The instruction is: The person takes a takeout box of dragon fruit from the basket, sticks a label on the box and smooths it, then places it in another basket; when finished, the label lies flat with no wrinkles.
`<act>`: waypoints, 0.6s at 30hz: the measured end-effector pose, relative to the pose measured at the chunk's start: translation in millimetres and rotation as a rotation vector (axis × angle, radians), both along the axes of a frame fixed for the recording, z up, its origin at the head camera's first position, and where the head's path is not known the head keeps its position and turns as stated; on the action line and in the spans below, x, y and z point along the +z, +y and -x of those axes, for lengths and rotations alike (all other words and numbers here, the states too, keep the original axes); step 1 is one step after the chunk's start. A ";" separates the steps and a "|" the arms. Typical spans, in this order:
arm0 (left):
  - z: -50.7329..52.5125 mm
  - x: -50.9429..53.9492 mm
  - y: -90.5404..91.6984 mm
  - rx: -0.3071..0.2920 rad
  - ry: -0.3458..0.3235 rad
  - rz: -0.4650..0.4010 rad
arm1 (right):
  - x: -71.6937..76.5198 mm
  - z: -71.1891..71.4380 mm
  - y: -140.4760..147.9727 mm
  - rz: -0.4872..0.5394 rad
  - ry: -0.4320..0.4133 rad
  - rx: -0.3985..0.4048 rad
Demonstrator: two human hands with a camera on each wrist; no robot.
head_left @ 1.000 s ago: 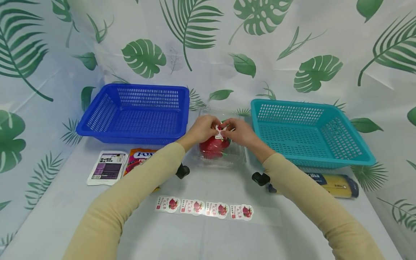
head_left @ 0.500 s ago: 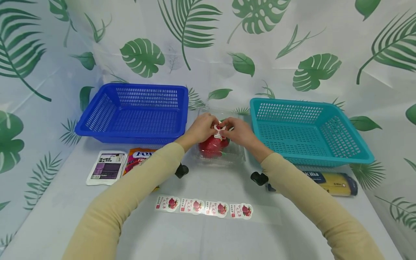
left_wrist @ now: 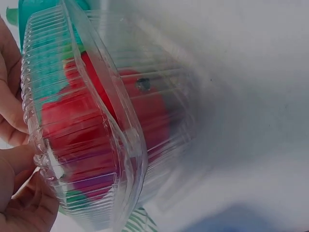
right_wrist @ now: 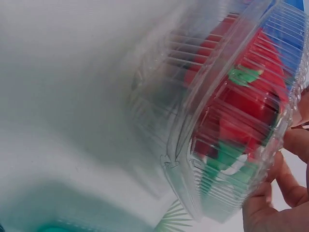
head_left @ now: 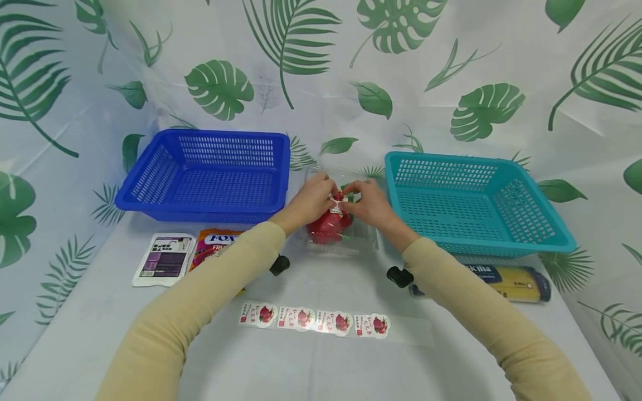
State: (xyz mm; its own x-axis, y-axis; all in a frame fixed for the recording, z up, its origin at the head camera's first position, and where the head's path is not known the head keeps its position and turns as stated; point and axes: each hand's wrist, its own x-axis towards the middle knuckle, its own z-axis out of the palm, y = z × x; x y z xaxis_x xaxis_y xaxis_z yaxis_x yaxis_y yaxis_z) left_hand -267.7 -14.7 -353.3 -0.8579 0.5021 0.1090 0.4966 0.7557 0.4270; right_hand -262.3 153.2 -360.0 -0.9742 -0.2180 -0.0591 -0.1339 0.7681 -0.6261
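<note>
Both your hands meet over a clear plastic container (head_left: 365, 238), which sits shut on the white surface (head_left: 301, 370) between two baskets. A red, fruit-shaped thing (head_left: 326, 227) with green tips shows through its ribbed walls.

A small white and red label (head_left: 337, 210) lies at the top of the lid, directly between your fingertips. Your left hand (head_left: 311, 199) comes in from the left and your right hand (head_left: 372, 205) from the right; neither is clearly nearer. Thumb and fingers of each hand appear to pinch the label's opposite sides, right against the lid. The label's long axis seems to run away from you, its red part at the far end and its white, lettered part towards you. You cannot tell from here how much of its underside touches the plastic.

Nearer to you, well apart from the container, a clear strip (head_left: 411, 333) lies crosswise on the surface, carrying four matching labels (head_left: 333, 323) in a row towards its left.

The blue basket (head_left: 215, 214) stands to your left, with a white and purple packet (head_left: 165, 259) and an orange bag (head_left: 213, 242) in front. To your right, a yellow packet (head_left: 519, 283) lies before the teal basket (head_left: 481, 245).
</note>
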 end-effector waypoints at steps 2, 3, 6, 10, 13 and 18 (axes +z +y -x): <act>-0.6 0.2 0.9 -0.020 0.024 0.016 | 0.0 -0.1 0.3 0.002 0.014 0.015; -1.0 0.4 1.4 -0.029 0.035 0.024 | -0.2 0.1 0.4 0.006 0.011 0.023; 0.7 -0.9 2.3 -0.051 0.068 0.047 | 0.0 1.3 0.3 0.012 -0.006 0.045; 4.8 -1.2 2.0 -0.052 0.020 0.069 | 0.1 2.9 0.5 0.016 -0.053 0.049; 7.5 1.3 0.6 -0.050 -0.047 0.080 | -0.2 4.1 0.7 0.013 -0.080 0.045; 12.5 5.7 -2.7 -0.077 -0.093 0.094 | 0.3 5.3 0.8 0.010 -0.095 0.056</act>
State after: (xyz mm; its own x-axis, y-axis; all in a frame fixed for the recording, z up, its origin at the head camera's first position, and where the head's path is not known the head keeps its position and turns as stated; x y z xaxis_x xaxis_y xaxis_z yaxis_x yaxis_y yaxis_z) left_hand -280.3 -17.4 -347.6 -0.8205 0.5713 -0.0199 0.5164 0.7556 0.4030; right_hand -267.6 154.1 -359.6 -0.9506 -0.2729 -0.1480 -0.1162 0.7549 -0.6455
